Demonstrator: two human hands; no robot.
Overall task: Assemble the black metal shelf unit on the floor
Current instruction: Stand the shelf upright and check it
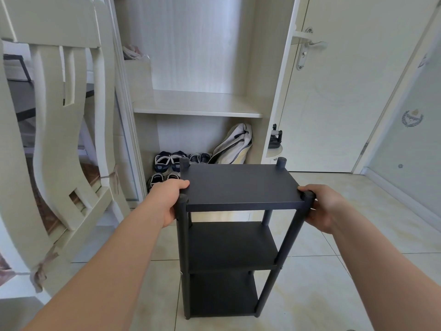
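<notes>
The black metal shelf unit (241,185) stands upright on the tiled floor in the middle of the view, with three flat shelves and round posts at its corners. My left hand (170,201) grips the top shelf's left side beside the near left post. On the opposite side, my right hand (321,207) wraps around the near right post at the top shelf. The two far posts stick up a little above the top shelf.
An open cream wardrobe (198,108) stands just behind the unit, with several shoes (167,163) and a white bag (235,145) on its floor. A cream chair (59,130) leans at the left. A closed door (334,91) is at the right.
</notes>
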